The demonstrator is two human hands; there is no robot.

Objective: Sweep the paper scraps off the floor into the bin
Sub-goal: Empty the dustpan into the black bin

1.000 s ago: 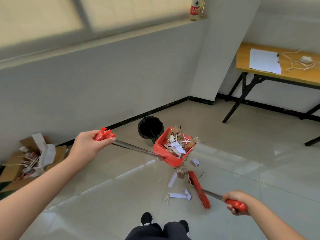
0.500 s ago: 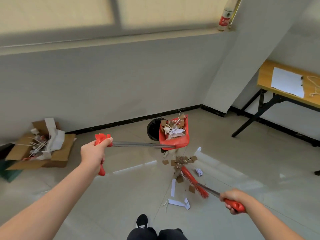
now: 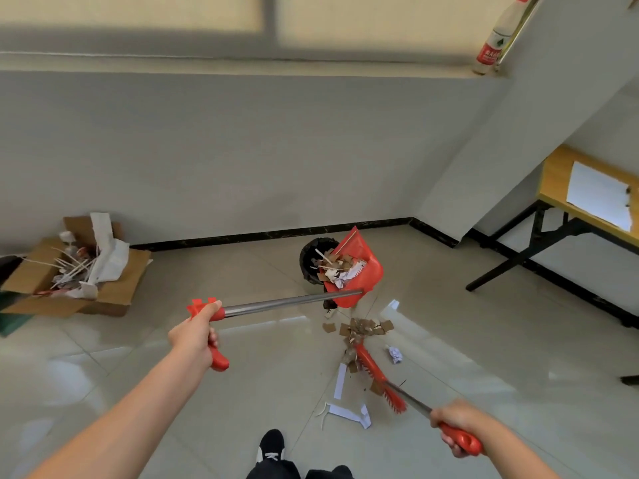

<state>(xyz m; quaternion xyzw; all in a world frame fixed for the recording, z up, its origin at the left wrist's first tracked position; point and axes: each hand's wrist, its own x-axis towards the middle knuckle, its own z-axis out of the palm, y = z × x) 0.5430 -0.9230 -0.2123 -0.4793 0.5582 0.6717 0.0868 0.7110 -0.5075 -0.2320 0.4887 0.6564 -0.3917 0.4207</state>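
- Red plastic long-handled dustpan (image 3: 359, 271) hangs tilted above the black round bin (image 3: 311, 250), hiding part of it; paper and cardboard scraps (image 3: 340, 269) heap inside the pan.
- Left hand (image 3: 193, 335) wraps the dustpan's red grip.
- Right hand (image 3: 456, 423) clutches the red bristle brush (image 3: 377, 375), its head low on the floor (image 3: 242, 392) near the bin.
- Loose brown and white scraps (image 3: 359, 328) lie between brush and bin; the bin's inside is unreadable.

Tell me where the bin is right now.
In the head view, the black bin stands on the floor near the centre, close to the far wall's dark skirting, partly hidden behind the loaded red dustpan.
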